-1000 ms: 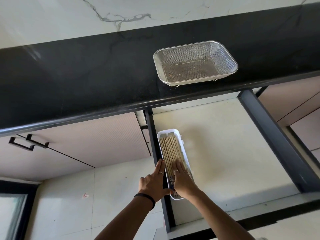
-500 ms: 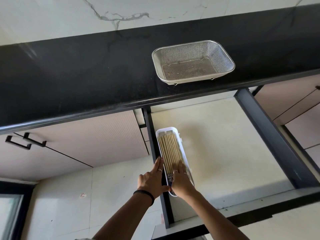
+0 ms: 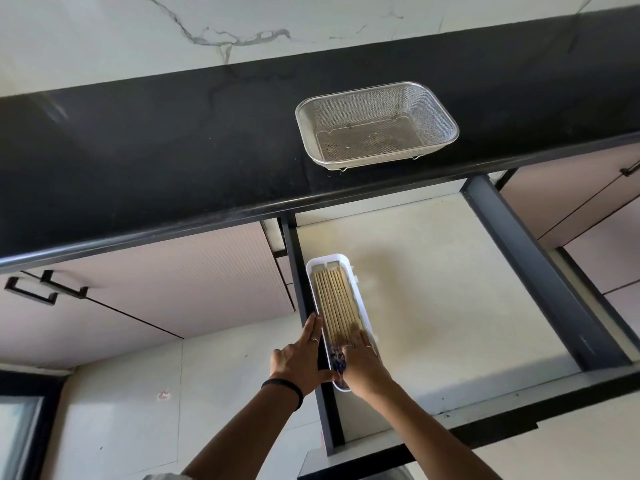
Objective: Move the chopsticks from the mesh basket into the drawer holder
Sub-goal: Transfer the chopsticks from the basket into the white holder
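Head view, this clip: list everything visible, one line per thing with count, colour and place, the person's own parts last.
mesh basket: one, silver, on the black counter, nothing in it.
counter: one, black, across the upper frame.
wall: white marble with grey veins, behind the counter.
drawer: one, pulled open, cream floor, dark grey sides, below the counter.
holder: one, white, long, at the drawer's left side.
chopsticks: a bundle, pale wood, lying flat in the holder; count unclear.
cabinet handles: two, black, on the pale cabinet front at left.
left hand: black wristband, rings, fingers straight along the holder's left edge.
right hand: rings, fingers flat on the chopsticks' near ends.
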The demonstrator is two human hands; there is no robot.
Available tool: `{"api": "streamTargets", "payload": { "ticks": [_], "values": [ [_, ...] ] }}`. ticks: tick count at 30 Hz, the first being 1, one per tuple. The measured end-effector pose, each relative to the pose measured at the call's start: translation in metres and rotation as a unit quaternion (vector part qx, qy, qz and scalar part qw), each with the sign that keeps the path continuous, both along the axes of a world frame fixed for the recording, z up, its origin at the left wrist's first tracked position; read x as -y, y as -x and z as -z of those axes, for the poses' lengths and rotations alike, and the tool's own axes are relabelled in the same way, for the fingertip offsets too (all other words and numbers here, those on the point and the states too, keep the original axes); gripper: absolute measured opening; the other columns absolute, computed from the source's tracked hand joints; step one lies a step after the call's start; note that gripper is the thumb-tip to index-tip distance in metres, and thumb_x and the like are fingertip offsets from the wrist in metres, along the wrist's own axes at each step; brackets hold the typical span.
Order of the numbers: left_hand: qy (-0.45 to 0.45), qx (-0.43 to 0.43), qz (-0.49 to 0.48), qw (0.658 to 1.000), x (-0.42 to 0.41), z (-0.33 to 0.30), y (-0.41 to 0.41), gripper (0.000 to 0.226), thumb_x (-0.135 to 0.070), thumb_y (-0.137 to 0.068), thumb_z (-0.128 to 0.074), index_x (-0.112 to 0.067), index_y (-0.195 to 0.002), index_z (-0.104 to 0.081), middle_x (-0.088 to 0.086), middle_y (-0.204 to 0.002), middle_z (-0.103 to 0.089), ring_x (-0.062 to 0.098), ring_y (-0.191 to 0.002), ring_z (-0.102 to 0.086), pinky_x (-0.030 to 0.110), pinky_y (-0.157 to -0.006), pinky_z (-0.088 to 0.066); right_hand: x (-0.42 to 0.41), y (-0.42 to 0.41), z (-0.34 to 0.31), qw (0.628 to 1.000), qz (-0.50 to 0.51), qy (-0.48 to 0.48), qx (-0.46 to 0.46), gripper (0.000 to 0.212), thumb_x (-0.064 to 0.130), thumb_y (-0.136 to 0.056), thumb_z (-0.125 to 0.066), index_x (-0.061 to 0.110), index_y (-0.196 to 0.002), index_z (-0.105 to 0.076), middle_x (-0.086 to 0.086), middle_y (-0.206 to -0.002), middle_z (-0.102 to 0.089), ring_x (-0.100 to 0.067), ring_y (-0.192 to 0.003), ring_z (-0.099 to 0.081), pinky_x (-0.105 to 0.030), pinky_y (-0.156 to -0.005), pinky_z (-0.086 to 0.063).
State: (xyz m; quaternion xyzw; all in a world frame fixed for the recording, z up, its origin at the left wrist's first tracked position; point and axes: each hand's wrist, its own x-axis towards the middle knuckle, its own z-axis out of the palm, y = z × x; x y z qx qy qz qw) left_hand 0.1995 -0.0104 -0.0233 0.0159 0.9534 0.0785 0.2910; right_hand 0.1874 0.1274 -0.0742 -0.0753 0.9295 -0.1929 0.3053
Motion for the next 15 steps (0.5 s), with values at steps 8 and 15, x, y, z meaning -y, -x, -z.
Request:
{"api": "streamTargets", "payload": {
  "ticks": [8, 15],
  "values": [
    [0.004, 0.0, -0.004, 1.0, -0.0006, -0.0007, -0.0009, 0.11, -0.059, -0.082, -0.062, -0.022, -0.151, 0.016, -0.01, -0.161, 0.007, 0.021, -0.106, -0.062, 0.037, -0.09, -0.05, 0.0059, -0.0051, 0.0014, 0.999, 0.008, -0.024, 0.022, 0.083, 0.028, -0.093, -0.056, 0.008, -0.151, -0.001, -0.017, -0.158, 0.013, -0.032, -0.147, 0.011, -0.037, -0.119, -0.007],
    [0.007, -0.006, -0.006, 1.0, -0.0028, -0.0019, -0.0008, 0.111, -0.06, -0.082, -0.062, -0.021, -0.152, 0.015, -0.009, -0.162, 0.004, 0.021, -0.105, -0.063, 0.035, -0.088, -0.05, 0.0038, -0.0074, -0.0029, 0.999, -0.037, -0.012, 0.003, 0.077, 0.025, -0.093, -0.056, 0.015, -0.152, -0.009, -0.012, -0.16, 0.011, -0.031, -0.148, 0.007, -0.042, -0.12, -0.01]
  ]
}}
